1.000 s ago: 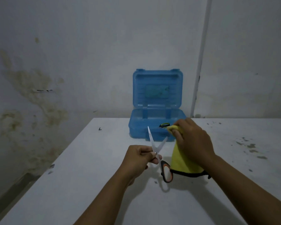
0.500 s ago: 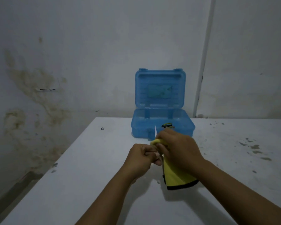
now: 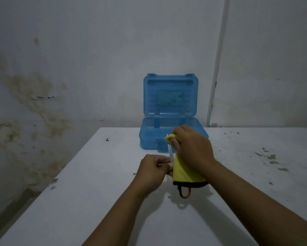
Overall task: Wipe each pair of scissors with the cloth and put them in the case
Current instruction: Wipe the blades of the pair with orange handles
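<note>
The right hand (image 3: pixel 193 148) has its grip closed around a yellow cloth (image 3: pixel 184 171), fingers curled and pinching the cloth's bunched top over the upper part of a scissors blade. The cloth, edged in black along its bottom, hangs down from that hand above the surface. The left hand (image 3: pixel 152 169) has its grip closed too, fingers curled round the middle of the scissors (image 3: pixel 170 151), just beside the cloth. A bare length of pale blade rises between the two hands, its tip showing just above the cloth. Below the cloth's hem a black handle loop with an orange-red inner edge pokes out. Behind the hands, at the far edge of the white surface (image 3: pixel 96 201), stands a translucent blue plastic case (image 3: pixel 168 96), its lid upright against a stained grey wall (image 3: pixel 42 86). Whether anything lies inside the case cannot be told. Dark specks mark the surface to the right.
</note>
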